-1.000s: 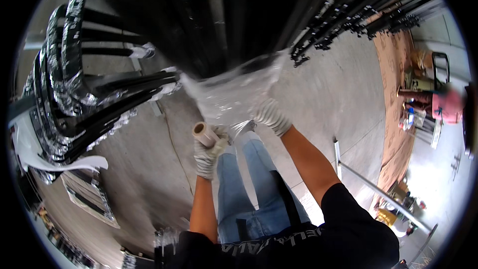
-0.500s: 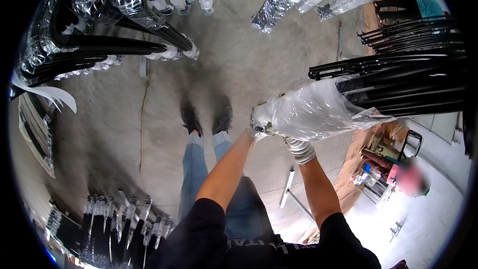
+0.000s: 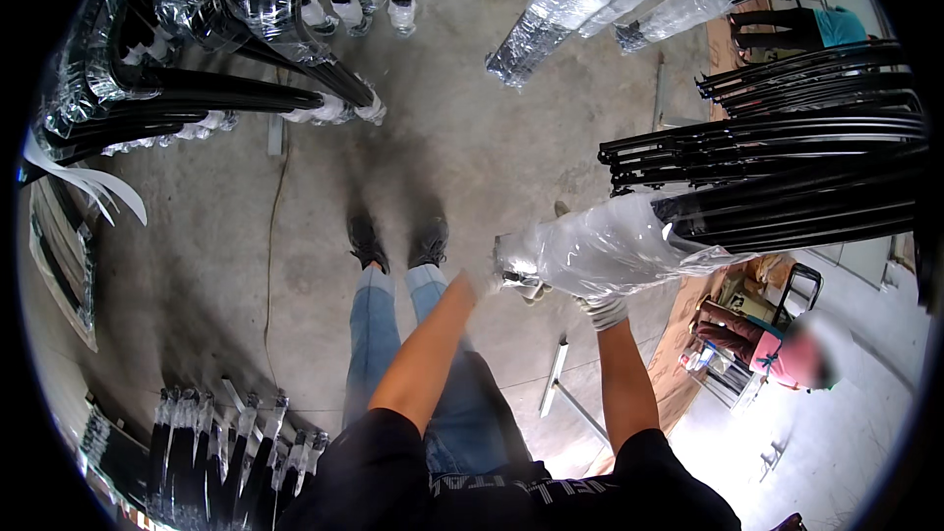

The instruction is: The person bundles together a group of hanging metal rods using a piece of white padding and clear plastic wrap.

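My left hand [image 3: 489, 282] reaches to the end of the bundle [image 3: 629, 241], and I cannot tell if it is open or closed. My gloved right hand [image 3: 602, 307] is pressed up under the bundle, fingers hidden. The bundle is black bars with clear wrap, sticking out from the right. Below are my shoes [image 3: 398, 241] on the floor [image 3: 472, 138]. Far off, more bars [image 3: 580, 0] lean.

The clear wrap [image 3: 600, 251] hides most of both hands, left [image 3: 492, 280] and right [image 3: 602, 307].
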Available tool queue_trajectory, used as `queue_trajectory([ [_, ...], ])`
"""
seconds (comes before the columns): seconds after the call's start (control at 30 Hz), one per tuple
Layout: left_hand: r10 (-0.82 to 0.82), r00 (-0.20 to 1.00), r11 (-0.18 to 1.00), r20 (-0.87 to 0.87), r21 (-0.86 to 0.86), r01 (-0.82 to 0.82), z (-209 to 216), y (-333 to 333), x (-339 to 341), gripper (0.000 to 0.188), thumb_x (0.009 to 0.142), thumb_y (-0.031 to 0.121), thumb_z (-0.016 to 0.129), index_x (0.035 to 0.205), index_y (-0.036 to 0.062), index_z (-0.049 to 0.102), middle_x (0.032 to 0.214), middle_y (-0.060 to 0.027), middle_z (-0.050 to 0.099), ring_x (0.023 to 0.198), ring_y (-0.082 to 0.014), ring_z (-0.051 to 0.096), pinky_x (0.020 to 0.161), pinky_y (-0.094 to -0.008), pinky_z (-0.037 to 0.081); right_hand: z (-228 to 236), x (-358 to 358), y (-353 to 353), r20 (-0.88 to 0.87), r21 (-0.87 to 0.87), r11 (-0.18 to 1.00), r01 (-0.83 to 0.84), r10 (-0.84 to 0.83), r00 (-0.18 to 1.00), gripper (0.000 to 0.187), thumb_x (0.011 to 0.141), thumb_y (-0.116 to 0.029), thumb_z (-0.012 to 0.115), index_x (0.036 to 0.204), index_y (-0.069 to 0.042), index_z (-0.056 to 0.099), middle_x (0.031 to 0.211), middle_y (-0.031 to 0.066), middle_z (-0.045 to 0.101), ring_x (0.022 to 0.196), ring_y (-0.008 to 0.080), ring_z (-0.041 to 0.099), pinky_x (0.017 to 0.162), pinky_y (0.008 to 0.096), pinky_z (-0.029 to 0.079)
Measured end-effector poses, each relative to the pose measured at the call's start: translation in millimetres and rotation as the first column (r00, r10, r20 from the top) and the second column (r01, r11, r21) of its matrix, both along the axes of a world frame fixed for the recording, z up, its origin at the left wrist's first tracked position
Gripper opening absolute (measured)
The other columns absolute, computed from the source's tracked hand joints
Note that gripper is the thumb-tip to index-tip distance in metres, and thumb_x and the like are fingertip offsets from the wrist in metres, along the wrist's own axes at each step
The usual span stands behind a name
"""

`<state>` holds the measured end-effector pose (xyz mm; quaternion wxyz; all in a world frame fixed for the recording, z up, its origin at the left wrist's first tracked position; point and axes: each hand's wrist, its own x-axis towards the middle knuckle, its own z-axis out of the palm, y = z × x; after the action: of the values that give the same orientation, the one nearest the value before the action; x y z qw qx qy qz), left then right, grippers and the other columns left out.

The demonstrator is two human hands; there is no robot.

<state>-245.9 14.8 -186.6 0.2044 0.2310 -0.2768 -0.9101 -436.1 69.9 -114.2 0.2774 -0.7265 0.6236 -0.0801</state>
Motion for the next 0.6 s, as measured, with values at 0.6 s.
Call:
queue_trajectory([
  [0.6,0.146,0.988,0.972,0.059,-0.195,-0.132,-6,16,30,0.057,0.076,-0.002,0.051,0.127,0.009,0.029,0.126,-0.0052,0.038,0.11,-0.015,0.041,0.093,-0.0275,0.032,-9,53,65,0.287,0.938,0.346,-0.013,-0.798,-0.53,0.04,0.068,-0.01,0.063,0.104,-0.001,0.047,0.1,0.0152,0.053,0.092,0.0311,0.053,0.086,0.048,0.041],
])
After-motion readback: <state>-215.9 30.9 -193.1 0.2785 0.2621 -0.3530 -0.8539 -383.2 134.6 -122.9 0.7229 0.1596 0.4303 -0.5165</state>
